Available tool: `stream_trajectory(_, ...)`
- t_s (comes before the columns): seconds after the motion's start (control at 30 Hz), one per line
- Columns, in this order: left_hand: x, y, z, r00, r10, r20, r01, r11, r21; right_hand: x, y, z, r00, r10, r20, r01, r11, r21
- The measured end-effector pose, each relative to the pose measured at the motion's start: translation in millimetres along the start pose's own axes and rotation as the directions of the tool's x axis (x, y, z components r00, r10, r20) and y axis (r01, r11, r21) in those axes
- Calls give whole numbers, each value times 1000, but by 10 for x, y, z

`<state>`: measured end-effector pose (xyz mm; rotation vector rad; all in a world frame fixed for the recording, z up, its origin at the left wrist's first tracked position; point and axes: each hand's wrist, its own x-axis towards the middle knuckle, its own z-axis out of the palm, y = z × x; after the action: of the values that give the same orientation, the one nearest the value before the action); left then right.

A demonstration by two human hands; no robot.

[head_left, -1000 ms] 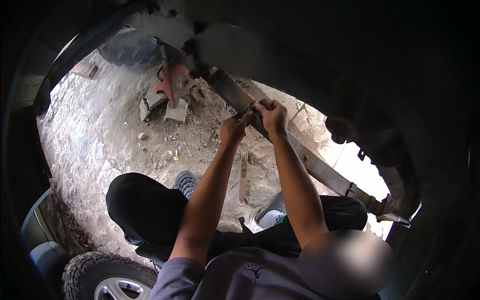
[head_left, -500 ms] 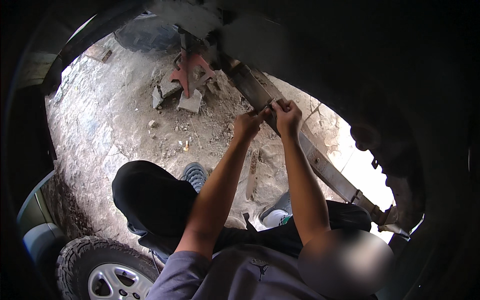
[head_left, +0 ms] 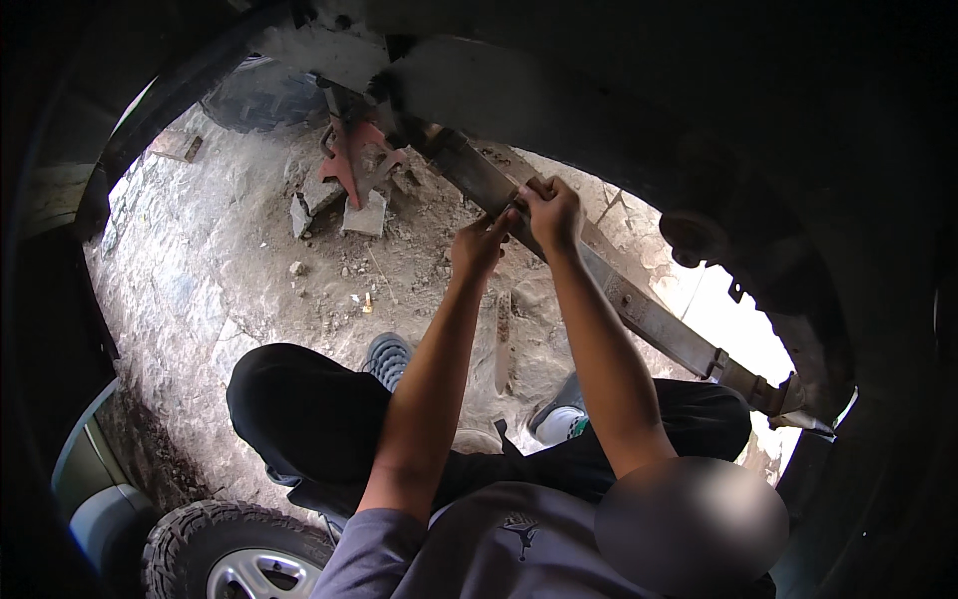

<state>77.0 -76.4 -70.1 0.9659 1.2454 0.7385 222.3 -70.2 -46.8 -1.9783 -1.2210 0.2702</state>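
Note:
A leaf spring [head_left: 654, 324] runs slantwise from the upper middle to the lower right, under the dark vehicle body. My left hand [head_left: 477, 248] is at the spring's near edge, closed, with thumb and forefinger pointing up to it. Across the spring, my right hand [head_left: 554, 215] is closed in a pinch, its fingertips close to the left thumb. A small part between the fingertips is too hidden to name. Farther along the spring, a metal clip [head_left: 715, 364] wraps its lower right stretch.
A red jack stand [head_left: 344, 170] stands by broken concrete blocks [head_left: 365, 215] at the upper left. A dark tyre [head_left: 264, 95] is behind it. A loose wheel [head_left: 235, 549] lies at the lower left. Between my feet rests a flat rusty bar [head_left: 503, 344] on the dirt ground.
The view has shifted slightly, so the spring and jack stand sit lower and farther left. Both hands stay at the same place on the spring; my left fingers have straightened a little.

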Motion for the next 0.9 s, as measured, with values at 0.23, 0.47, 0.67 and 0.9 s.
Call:
stream_trajectory(0.23,54,-162,49,996,69,-59,-72,996,-49,84,-5,-9,995,85,48,-89,991,99)
stream_trajectory(0.47,55,-140,-8,996,59,-61,-62,997,-51,-7,-55,-43,993,74,89,-85,989,124)
stream_trajectory(0.67,93,-234,15,995,59,-78,-62,997,-39,-103,-98,-11,996,61,68,-72,981,182)
stream_trajectory(0.9,82,-148,27,997,41,-59,-42,999,-3,-72,25,17,998,32,51,-44,967,253)
